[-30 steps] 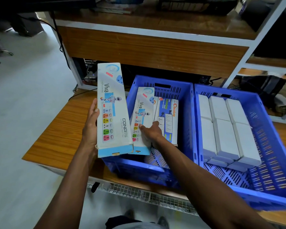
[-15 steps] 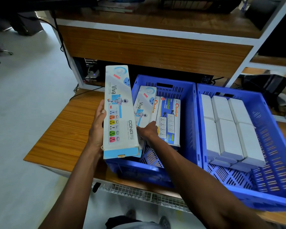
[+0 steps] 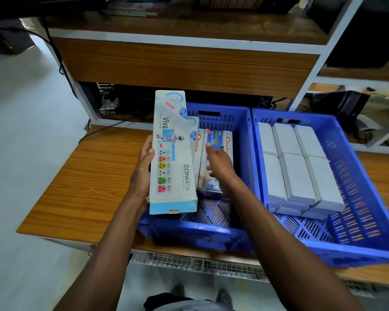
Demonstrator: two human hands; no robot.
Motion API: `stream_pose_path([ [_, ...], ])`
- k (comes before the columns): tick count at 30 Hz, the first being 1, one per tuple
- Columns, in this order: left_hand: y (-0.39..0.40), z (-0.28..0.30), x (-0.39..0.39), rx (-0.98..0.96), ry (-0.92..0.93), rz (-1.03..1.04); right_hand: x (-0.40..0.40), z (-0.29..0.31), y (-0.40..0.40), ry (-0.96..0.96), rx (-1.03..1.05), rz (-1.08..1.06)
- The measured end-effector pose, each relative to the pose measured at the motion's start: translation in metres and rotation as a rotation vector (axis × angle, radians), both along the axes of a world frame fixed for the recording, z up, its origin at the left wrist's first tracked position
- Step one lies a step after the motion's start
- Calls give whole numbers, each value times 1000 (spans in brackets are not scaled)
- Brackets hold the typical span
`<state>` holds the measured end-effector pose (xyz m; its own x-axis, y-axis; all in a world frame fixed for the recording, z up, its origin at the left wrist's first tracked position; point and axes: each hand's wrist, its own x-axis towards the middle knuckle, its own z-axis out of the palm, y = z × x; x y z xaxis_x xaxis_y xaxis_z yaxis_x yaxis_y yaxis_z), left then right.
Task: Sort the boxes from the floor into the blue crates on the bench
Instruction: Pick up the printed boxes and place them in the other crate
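Since earlier, right hand (image 3: 218, 163) has lifted off the boxes, fingers loosely apart. Left hand (image 3: 144, 167) fingers clamp the long box (image 3: 172, 153) mid-length over the left crate (image 3: 245, 153); stiff, probably light cardboard.

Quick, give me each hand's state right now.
Left hand: holds the long Viva box by its side edge.
Right hand: open, holding nothing, fingers over the Choice boxes in the left crate.
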<state>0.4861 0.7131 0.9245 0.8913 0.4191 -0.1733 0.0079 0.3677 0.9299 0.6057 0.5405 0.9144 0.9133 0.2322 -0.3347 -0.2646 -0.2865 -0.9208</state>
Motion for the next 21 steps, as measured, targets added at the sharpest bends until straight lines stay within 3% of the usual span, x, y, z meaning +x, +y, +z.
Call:
stream_pose_path([
  [5,-25,-5,17,3,7,-59,-15,40,-33,100,85,171],
  [14,-67,-12,36,-51,52,-163,-9,10,-63,183,53,177],
  [21,-66,-19,29,437,170,-61,4,-35,-63,201,-22,46],
])
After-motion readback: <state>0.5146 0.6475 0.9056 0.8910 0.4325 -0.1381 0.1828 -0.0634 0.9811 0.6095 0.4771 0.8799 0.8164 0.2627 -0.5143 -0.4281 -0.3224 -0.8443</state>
